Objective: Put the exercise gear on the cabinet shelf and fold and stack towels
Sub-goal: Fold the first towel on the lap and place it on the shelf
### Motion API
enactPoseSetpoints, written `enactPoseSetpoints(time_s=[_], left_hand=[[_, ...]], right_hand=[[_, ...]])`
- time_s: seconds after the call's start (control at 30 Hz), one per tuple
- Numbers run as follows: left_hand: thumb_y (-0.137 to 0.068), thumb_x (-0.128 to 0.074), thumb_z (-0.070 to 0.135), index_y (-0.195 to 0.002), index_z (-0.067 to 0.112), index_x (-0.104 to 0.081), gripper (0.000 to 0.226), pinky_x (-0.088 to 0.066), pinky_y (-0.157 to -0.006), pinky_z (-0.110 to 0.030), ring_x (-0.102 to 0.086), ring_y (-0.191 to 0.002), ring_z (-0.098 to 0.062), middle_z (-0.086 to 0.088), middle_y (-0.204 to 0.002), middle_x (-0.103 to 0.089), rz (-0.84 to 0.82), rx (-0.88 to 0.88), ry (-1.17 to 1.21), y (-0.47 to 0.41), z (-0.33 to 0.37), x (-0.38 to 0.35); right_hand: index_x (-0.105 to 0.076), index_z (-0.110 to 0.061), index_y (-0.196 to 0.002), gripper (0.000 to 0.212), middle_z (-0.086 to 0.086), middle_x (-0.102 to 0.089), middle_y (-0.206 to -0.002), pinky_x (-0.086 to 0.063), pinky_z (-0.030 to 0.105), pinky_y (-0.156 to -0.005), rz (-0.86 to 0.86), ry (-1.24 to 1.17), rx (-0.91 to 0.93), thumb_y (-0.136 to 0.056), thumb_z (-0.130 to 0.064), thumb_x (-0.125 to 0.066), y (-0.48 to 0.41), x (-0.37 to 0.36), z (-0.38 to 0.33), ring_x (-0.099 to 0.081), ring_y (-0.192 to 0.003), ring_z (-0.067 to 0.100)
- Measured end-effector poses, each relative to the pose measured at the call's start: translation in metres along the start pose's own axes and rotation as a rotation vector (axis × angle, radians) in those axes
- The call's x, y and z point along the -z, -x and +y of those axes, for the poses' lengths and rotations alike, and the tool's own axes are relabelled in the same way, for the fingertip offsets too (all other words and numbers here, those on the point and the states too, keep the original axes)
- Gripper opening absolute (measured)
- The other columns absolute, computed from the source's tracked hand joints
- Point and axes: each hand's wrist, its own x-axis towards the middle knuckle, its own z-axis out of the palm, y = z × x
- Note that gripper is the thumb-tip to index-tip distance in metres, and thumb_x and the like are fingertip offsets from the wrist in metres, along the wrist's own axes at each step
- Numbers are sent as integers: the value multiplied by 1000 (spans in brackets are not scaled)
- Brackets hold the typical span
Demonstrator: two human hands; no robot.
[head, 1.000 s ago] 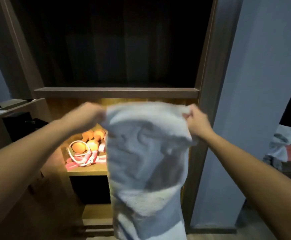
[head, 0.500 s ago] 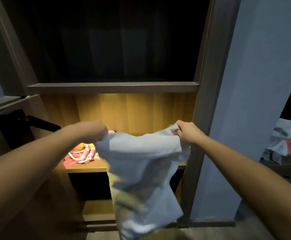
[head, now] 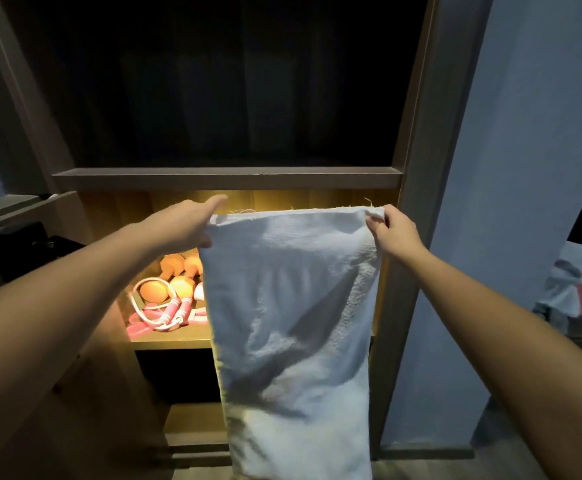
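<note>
Pale terry towel (head: pixel 293 323), hanging at full length in the air before the cabinet. Its top edge is level with the underside of the upper shelf board (head: pixel 227 176), and its lower end runs out of view at the bottom. The left grip (head: pixel 178 226) pinches the top left corner between thumb and fingers, with the index finger lying straight. The right grip (head: pixel 391 233) pinches the top right corner with curled fingers.

Judged from its drape and frayed threads, the cloth is light, soft and limp. It keeps a shape only where it is held, so the two upper corners are the proper places to take hold. A fold is best made by bringing those corners together.

Behind and to the left, the exercise gear (head: pixel 165 303), orange rounded pieces with pink-and-white cords, lies on the lit shelf (head: pixel 172 342). A heap of cloth (head: pixel 566 282) lies at far right, well apart.

Compared with half a second earlier, the top edge is higher and drawn taut between the grips, where it sagged. The body of the towel hangs straight instead of bunched and swinging.
</note>
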Motion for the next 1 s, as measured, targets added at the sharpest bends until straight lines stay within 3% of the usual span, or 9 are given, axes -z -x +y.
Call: enactPoseSetpoints(time_s=[0.1,0.2,0.43,0.5,0.57,0.63,0.8,0.87,1.0], left_hand=[[-85,-72,18,-108,17,-63,25,-51,-91,-38,-60,-90,-17,1,-93,-64,10,60,-173,-6,2,11],[-84,-67,24,-75,25,-62,11,-6,-114,-62,-56,-90,-14,5,-74,-61,54,127,-375,-10,8,25],[-85,-68,27,-75,22,-68,11,-8,-113,-68,-57,-92,-17,2,-76,-63,77,204,-492,-16,15,35],[-82,-71,25,-79,18,-69,7,-24,-110,-62,-57,-92,-17,-1,-81,-63,48,229,-349,-17,9,33],[-80,-74,20,-85,12,-68,11,-51,-86,-39,-58,-86,-19,-7,-87,-62,-7,258,40,-17,-3,31],[-81,-73,17,-87,12,-63,13,-51,-66,-25,-58,-85,-20,-9,-93,-60,5,295,499,-17,-12,22],[-90,-65,9,-101,15,-65,12,-52,-84,-36,-60,-97,-18,-1,-103,-63,334,526,1360,-29,-3,-29],[-95,-59,15,-110,10,-62,15,-52,-80,-33,-60,-92,-15,-2,-105,-64,452,546,1342,-39,3,-39],[-103,-42,21,-115,18,-52,16,-43,-64,-23,-55,-92,-15,2,-106,-56,558,381,824,-53,7,-49]], right_hand=[[-46,-25,-78,23,-6,-53,-77,-35,23,-56,28,-57,45,-99,-28,-52,-4,4,-11,-47,-69,7],[-44,-26,-74,27,-8,-52,-74,-34,24,-55,53,-74,62,-99,-28,-53,-7,10,-22,-44,-66,5],[-45,-22,-77,24,-7,-52,-75,-34,23,-56,46,-92,97,-100,-28,-52,-10,15,-34,-44,-67,6],[-47,-15,-81,22,-6,-52,-76,-35,24,-57,42,-87,104,-99,-28,-52,-12,17,-32,-44,-68,8],[-49,-13,-84,21,-4,-52,-77,-36,24,-59,55,-105,105,-99,-27,-52,-14,19,-30,-44,-69,9],[-53,-8,-94,20,-2,-56,-84,-40,21,-60,83,-190,96,-100,-27,-50,-17,18,-28,-47,-74,9],[-53,-1,-105,27,-2,-55,-88,-38,5,-52,139,-332,54,-101,-28,-48,-24,5,-27,-49,-76,7],[-51,-2,-103,28,0,-55,-88,-42,14,-60,160,-354,28,-101,-29,-48,-29,-3,-26,-49,-78,10],[-46,-11,-99,26,3,-60,-91,-43,37,-69,300,-207,1,-102,-37,-42,-40,-12,-16,-53,-80,17]])
